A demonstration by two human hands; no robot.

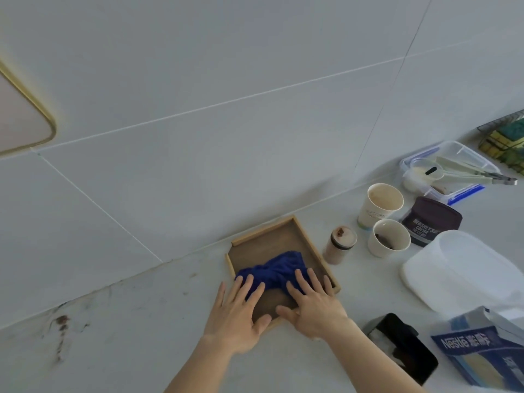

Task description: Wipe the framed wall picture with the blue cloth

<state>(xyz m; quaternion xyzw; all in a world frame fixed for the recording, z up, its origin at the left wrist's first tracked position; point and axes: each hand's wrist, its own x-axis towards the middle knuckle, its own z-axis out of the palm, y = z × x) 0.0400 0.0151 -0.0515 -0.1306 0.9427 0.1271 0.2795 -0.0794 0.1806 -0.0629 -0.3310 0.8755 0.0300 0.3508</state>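
A crumpled blue cloth lies in a shallow wooden tray on the counter by the wall. My left hand lies flat with spread fingers, its fingertips on the cloth's left end. My right hand also lies flat and spread, fingertips resting on the cloth's right part. Neither hand grips the cloth. At the far left edge, a gold-rimmed frame with a rounded corner hangs on the tiled wall; only its corner shows.
Right of the tray stand a small jar, two paper cups, a cocoa pouch, a clip-lid box with tongs, a white container, a Nestle box and a black phone. Stains mark the counter at left.
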